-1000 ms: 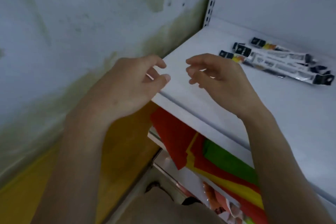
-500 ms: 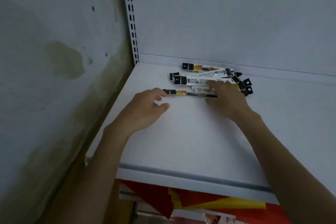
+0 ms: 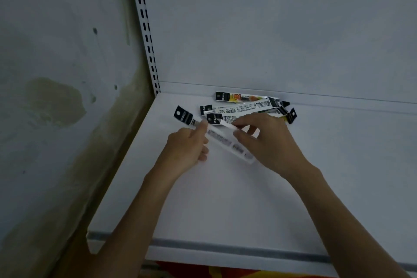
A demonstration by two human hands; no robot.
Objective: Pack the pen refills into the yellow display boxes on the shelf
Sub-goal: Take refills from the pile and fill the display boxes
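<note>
Item: one refill packet [image 3: 222, 141], held over the white shelf [image 3: 225, 198] toward its back left corner. We record its long axis as diagonal, with the black hanger tab pointing far-left and the clear end near-right. The left hand [image 3: 187, 149] pinches it just behind the tab, fingers curled. The right hand [image 3: 270, 142] pinches its middle between thumb and forefinger. Loose packets [image 3: 243, 108] lie heaped just behind, near the back panel [image 3: 270, 29].

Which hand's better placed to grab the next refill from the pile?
Right. The right hand is right at the refill pile; the left hand grips a refill pack, so it's occupied.
</note>
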